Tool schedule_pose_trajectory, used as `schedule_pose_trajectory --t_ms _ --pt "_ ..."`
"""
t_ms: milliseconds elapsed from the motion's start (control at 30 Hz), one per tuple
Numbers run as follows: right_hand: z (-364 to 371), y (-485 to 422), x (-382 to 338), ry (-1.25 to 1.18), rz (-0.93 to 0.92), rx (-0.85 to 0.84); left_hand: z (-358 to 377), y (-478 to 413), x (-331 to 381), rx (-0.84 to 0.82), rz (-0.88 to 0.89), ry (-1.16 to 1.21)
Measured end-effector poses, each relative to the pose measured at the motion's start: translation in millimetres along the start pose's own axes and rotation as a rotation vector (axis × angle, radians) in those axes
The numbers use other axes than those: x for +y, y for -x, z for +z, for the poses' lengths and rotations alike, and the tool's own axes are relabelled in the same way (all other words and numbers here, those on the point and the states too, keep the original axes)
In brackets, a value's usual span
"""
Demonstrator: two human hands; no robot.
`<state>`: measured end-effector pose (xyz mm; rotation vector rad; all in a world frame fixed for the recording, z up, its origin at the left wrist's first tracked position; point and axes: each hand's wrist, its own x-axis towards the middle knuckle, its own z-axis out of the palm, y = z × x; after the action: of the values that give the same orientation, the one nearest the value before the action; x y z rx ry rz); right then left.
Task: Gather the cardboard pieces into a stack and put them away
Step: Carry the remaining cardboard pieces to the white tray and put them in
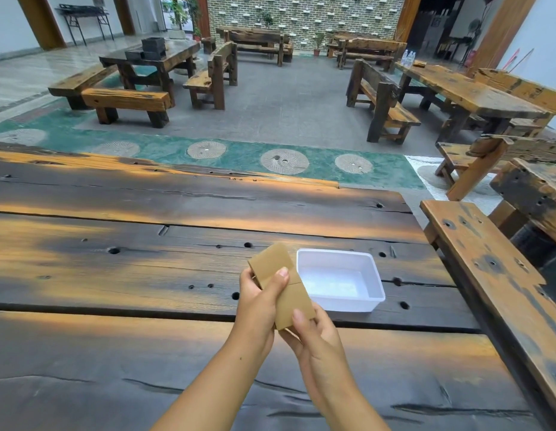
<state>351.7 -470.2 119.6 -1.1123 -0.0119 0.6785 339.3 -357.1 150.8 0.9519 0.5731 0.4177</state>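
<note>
Brown cardboard pieces (279, 275) are held together in a stack above the dark wooden table (146, 275), in front of me. My left hand (259, 303) grips the stack from the left, thumb pressed on its top face. My right hand (314, 337) holds the stack's near lower end, thumb on top. The top piece sits slightly offset from the one below. A white plastic tub (373, 276) stands on the table just right of the stack, with nothing in it that I can see.
A wooden bench (494, 290) runs along the table's right side. The table's far edge (239, 178) lies ahead, with a green floor strip beyond. Other wooden tables and benches stand farther back in the hall.
</note>
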Motion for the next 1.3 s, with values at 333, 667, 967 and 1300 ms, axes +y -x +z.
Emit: schedule_pose_trajectory --t_ms 333,667,967,1300 --pt "3 -9 -5 -0.122 -0.094 0.134 8 9 -13 0.054 -0.070 0.234" --pt "-50 -12 -50 0.348 -0.088 -0.037 -25 4 -6 -0.255 -0.177 -0.122" --pt "-92 -22 -62 0.367 -0.029 0.014 6 0 -31 -0.283 -0.152 -0.424" --pt "-158 -67 -73 0.370 0.079 0.078 54 -36 -78 -0.225 -0.255 -0.439"
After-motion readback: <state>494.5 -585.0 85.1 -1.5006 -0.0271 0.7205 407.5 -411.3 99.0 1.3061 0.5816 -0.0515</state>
